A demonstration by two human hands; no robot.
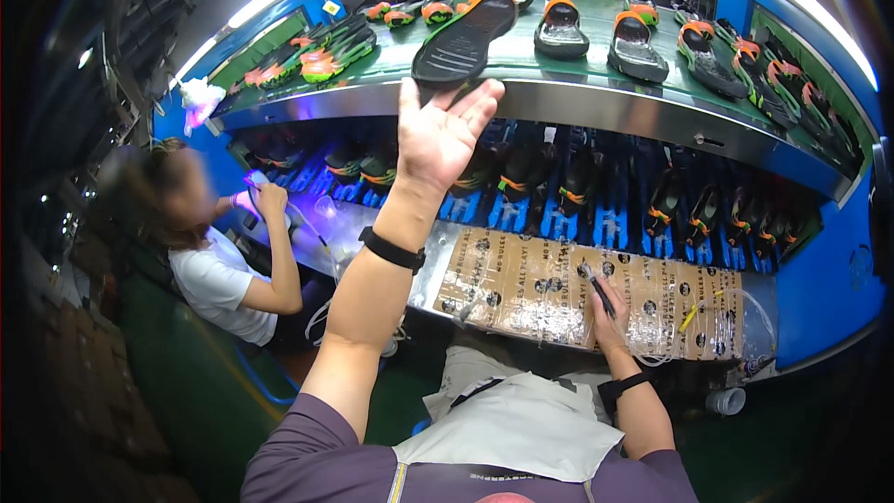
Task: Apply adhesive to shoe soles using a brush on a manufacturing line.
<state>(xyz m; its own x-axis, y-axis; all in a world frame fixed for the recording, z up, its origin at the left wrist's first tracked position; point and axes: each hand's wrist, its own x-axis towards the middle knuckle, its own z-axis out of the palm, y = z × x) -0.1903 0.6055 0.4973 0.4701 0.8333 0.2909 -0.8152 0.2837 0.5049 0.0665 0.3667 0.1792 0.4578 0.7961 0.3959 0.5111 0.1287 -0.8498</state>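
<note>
My left hand is raised to the near edge of the green conveyor belt, palm up, fingers spread. Its fingertips meet the lower end of a black shoe sole with an orange edge, which leans up and away. No fingers are wrapped round the sole, and part of one finger is hidden behind it. Lower down, my right hand is closed on a slim dark brush with a light tip. The brush sits over a cardboard-covered bench with a shiny surface.
Shoe parts in black, orange and green line the belt. Beneath it, more shoes stand on a blue rack. On the right lie a yellow stick and a hose. A co-worker works at left; two people are beyond the belt.
</note>
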